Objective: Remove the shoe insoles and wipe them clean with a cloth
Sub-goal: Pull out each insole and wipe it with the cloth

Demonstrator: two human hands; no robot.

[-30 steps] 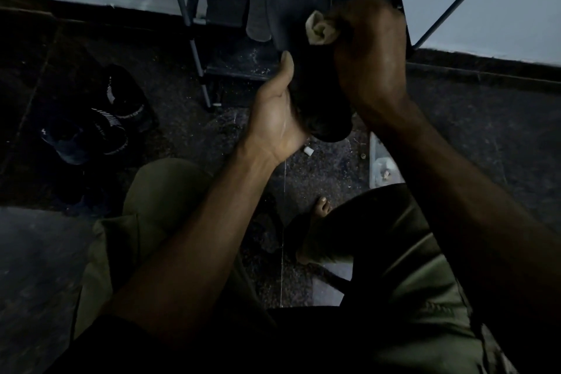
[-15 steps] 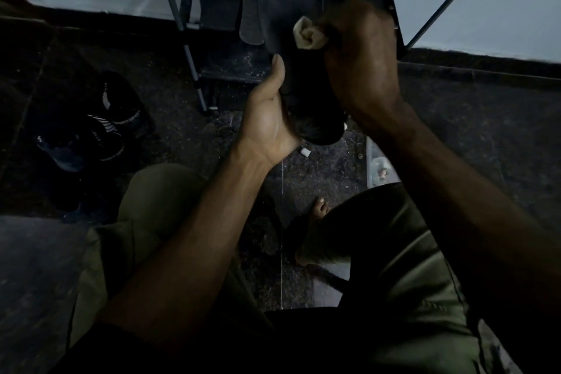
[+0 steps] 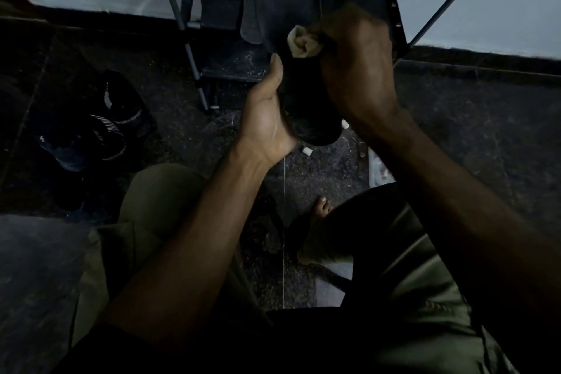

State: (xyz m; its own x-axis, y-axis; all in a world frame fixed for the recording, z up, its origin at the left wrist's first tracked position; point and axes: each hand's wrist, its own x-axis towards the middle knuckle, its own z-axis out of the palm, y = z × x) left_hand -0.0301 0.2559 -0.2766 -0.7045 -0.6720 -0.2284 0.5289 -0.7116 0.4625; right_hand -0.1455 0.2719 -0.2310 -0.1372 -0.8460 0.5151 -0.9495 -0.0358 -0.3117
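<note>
A long dark insole stands upright in front of me, its heel end low and its toe end near the top edge. My left hand grips the insole's lower part from the left, thumb along its edge. My right hand is closed around a small bunched pale cloth and presses it against the insole's face near the middle. A second, greyer insole shows just behind the first, leaning at the rack. The lower end of the held insole is partly hidden by both hands.
A metal shoe rack with dark shelves stands against the pale wall ahead. A pair of dark shoes lies on the floor at the left. Small white caps and grit lie on the dark floor. My bare foot and green trouser knees are below.
My right hand and the cloth have slid a little down the insole's face. My left hand keeps the same hold. The view has shifted slightly.
</note>
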